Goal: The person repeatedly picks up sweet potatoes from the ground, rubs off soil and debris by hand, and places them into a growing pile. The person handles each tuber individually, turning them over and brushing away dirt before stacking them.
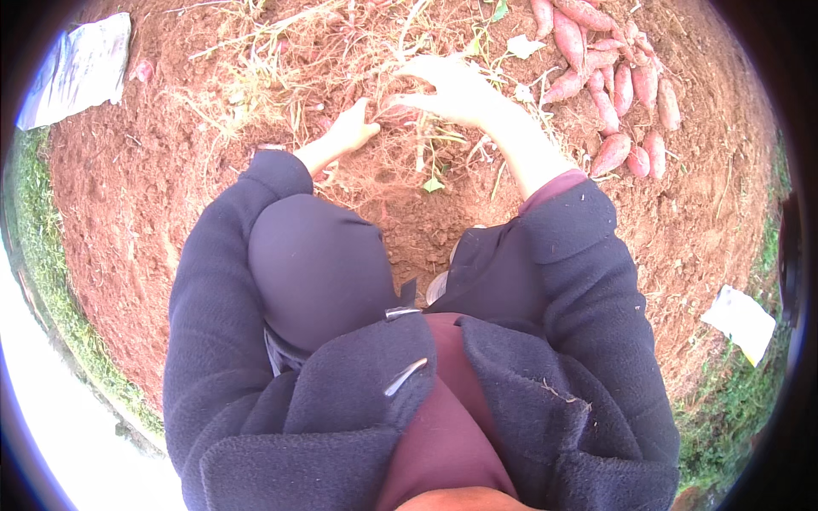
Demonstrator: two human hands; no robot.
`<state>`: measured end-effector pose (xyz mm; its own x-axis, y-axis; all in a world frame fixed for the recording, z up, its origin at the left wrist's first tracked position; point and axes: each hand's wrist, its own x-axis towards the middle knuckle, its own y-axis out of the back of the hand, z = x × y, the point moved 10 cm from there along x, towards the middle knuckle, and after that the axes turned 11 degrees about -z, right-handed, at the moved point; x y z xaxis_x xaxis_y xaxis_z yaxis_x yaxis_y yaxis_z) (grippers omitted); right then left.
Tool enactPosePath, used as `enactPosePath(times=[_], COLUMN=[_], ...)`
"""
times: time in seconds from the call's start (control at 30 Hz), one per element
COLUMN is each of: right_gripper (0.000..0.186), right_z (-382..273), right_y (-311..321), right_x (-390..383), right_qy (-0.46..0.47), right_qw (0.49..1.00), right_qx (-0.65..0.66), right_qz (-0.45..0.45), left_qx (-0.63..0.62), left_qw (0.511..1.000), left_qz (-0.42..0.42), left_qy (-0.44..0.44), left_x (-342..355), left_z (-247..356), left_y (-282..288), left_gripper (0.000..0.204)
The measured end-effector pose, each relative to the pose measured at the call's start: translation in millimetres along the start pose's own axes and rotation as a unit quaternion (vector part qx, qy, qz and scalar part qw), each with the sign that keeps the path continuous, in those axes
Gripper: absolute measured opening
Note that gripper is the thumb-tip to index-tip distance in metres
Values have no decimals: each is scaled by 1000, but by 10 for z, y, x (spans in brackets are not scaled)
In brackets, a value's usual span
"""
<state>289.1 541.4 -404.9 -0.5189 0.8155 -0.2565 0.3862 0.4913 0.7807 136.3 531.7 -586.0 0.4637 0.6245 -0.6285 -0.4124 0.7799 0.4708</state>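
Both my hands reach over a tangle of pale vines and thin roots [281, 81] on the reddish soil. My left hand [348, 129] is low at the near side of the tangle, its thumb and a finger apart; the other fingers cannot be made out. Thin roots lie right by its fingertips. My right hand [456, 92] arches over the tangle from the right, thumb and fingers spread, with no held thing visible between them. Strong light washes out its outline. A few green leaves [433, 183] and stems lie just below the right hand.
A pile of reddish sweet potatoes [626, 89] lies on the soil at the far right. A pale sheet [85, 68] is at the far left, and a white sheet [740, 324] lies at the right by the grass [733, 409]. My bent knees [319, 260] are close below my hands.
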Motion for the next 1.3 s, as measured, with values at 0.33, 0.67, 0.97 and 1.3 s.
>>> enactPosePath(times=[0.33,0.67,0.97,1.3], right_gripper=[43,58,61,40], right_z=[717,341,-55,3], right_y=[-438,-166,230,575], right_x=[-213,11,63,18], right_qy=[-229,-141,-11,49], right_qw=[917,941,671,597], right_qx=[-136,260,734,778], right_qz=[-296,-167,100,191], left_qx=[33,-285,62,118], left_qw=[993,956,978,953], left_qz=[-98,53,178,166], left_qy=[47,-34,-84,-223], left_x=[-201,-796,-1198,-1506], left_z=[-22,285,1446,2261], left_y=[167,1110,1680,1642], left_gripper=[76,50,57,55])
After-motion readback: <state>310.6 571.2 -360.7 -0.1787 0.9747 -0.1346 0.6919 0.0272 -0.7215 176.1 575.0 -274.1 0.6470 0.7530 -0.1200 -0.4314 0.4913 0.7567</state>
